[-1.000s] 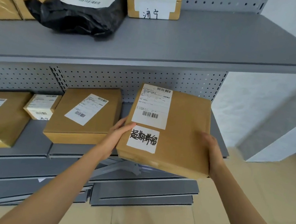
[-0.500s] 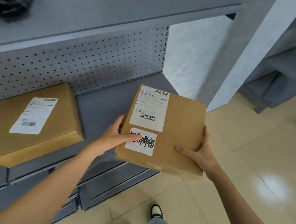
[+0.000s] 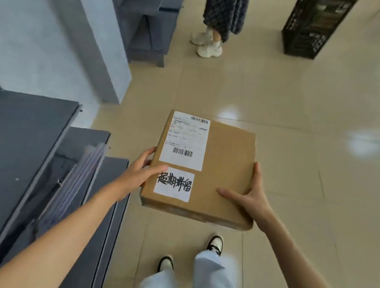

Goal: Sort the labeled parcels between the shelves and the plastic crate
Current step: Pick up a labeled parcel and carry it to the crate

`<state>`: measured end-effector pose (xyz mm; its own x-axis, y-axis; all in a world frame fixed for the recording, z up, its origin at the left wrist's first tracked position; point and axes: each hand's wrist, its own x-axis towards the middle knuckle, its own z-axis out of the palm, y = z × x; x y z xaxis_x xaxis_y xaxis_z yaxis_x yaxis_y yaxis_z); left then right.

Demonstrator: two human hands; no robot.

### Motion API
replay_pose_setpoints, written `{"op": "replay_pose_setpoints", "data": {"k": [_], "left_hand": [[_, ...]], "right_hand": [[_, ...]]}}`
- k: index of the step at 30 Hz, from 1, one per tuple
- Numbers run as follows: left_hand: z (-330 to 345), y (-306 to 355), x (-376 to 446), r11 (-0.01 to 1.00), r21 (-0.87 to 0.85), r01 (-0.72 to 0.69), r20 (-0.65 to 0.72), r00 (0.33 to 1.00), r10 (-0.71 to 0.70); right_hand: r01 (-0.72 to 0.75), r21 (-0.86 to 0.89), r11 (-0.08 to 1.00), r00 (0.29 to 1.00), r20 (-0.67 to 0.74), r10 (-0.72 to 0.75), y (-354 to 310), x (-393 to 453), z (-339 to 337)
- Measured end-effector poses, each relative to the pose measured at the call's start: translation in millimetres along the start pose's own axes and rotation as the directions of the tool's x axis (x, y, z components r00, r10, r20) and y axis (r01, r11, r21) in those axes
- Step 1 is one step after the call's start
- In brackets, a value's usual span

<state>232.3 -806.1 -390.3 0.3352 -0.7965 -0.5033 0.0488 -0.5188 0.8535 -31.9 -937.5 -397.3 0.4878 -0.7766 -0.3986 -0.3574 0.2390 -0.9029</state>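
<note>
A flat brown cardboard parcel (image 3: 222, 170) hangs over the tiled floor in front of me. It carries a white shipping label with barcodes and a smaller white sticker with black handwriting. My left hand (image 3: 139, 173) grips its left edge, thumb lying on the sticker. My right hand (image 3: 251, 195) grips its right edge, thumb across the top face. A black plastic crate (image 3: 310, 26) stands on the floor far ahead at the upper right. The grey shelf (image 3: 11, 142) is at my left.
Another person in a dark checked skirt and white shoes (image 3: 211, 46) stands ahead, left of the crate. Stacked grey shelf boards (image 3: 150, 22) lean by a white pillar (image 3: 82, 29). Loose grey panels (image 3: 91, 203) lie at the shelf foot. My feet are below the parcel.
I have turned right, away from the shelves, carrying the parcel with both hands. The shelves with other parcels left the view; the open floor, the crate and another person came in.
</note>
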Motion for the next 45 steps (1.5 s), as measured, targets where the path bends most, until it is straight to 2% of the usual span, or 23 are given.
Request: {"op": "replay_pose_setpoints", "data": {"k": [5, 10, 13, 19, 25, 28, 37, 45], "left_hand": [[120.2, 34.6, 21.8, 0.984, 0.158, -0.081, 0.258, 0.966, 0.038], [266.6, 70.2, 12.9, 0.942, 0.284, -0.176, 0.438, 0.898, 0.036], [369.6, 84.0, -8.1, 0.91, 0.322, -0.262, 0.571, 0.82, 0.034], [577.5, 83.8, -64.3, 0.827, 0.355, -0.436, 0.79, 0.612, -0.017], [725.2, 79.8, -108.0, 0.765, 0.334, -0.551, 0.916, 0.383, -0.124], [786.5, 74.6, -117.0, 0.733, 0.324, -0.598, 0.939, 0.298, -0.172], [988.0, 50.1, -107.1, 0.655, 0.346, -0.672, 0.929, 0.15, -0.337], [1164.1, 24.3, -84.1, 0.536, 0.407, -0.739, 0.874, 0.146, -0.463]], "right_hand": [[-0.038, 0.129, 0.991, 0.964, -0.258, 0.07, 44.3, -73.5, -101.7], [-0.019, 0.257, 0.966, 0.877, -0.459, 0.139, 96.8, -157.5, -197.1], [-0.006, 0.305, 0.952, 0.781, -0.593, 0.195, 134.7, -218.6, -258.4], [0.052, 0.361, 0.931, 0.545, -0.791, 0.276, 205.3, -353.5, -362.7], [0.097, 0.454, 0.886, 0.375, -0.841, 0.39, 256.4, -447.9, -424.4], [0.124, 0.49, 0.863, 0.295, -0.849, 0.439, 282.2, -470.5, -446.2], [0.113, 0.611, 0.783, 0.083, -0.791, 0.605, 358.7, -495.7, -552.2], [0.109, 0.696, 0.71, -0.003, -0.714, 0.7, 435.3, -499.5, -674.8]]}}
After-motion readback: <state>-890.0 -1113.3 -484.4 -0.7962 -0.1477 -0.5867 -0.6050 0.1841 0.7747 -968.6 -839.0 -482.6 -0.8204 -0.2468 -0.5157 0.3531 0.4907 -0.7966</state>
